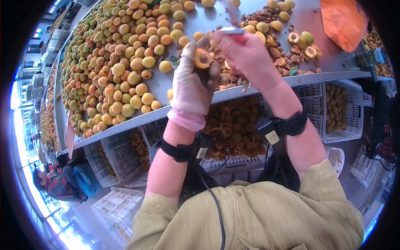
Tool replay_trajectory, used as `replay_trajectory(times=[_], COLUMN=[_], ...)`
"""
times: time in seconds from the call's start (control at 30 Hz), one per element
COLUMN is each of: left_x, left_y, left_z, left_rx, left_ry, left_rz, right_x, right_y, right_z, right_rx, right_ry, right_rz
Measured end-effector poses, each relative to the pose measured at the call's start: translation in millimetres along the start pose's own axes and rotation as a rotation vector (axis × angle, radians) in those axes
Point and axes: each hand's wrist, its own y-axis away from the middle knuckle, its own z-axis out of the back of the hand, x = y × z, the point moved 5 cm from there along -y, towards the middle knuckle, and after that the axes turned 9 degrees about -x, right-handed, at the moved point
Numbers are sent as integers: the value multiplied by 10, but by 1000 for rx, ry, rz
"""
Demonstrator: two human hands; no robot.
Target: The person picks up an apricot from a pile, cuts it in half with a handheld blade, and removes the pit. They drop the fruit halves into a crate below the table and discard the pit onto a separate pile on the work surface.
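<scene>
My left hand (192,84), in a whitish knit glove with a pink cuff, holds a cut apricot (203,59) upright, its cut face showing. The centre of that face is dark brown; whether a stone or a hollow, I cannot tell. My bare right hand (247,57) grips a small tool with a metal part (232,30) and something red at the fist; motion blurs it. Beneath both hands, brown stones and scraps (229,78) lie heaped on the metal table (215,15). Whole apricots (125,62) cover its left side.
An orange plastic bag (343,25) lies at the back right, near halved apricots (310,52). Under the table edge (297,80) stand a crate of apricot halves (234,134) and other plastic crates (343,109). Another person (61,182) sits at the far left. Cables hang from my wrist devices.
</scene>
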Motion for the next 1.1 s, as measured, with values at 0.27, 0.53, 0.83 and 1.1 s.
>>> replay_trajectory(times=[0.27, 0.53, 0.83, 1.1], left_x=[259, 465, 513, 464], left_y=[81, 147, 97, 33], left_z=[-109, -193, -142, -119], left_rx=[96, 69, 36, 37], left_ry=[-146, -192, -57, 79], left_rz=[177, 223, 323, 362], right_x=[74, 155, -25, -404], right_y=[-114, -63, -48, -236], right_z=[313, 309, 179, 364], right_rx=[-320, -453, -451, -441], right_ry=[-800, -704, -872, -1118], right_rz=[-86, 30, -280, -372])
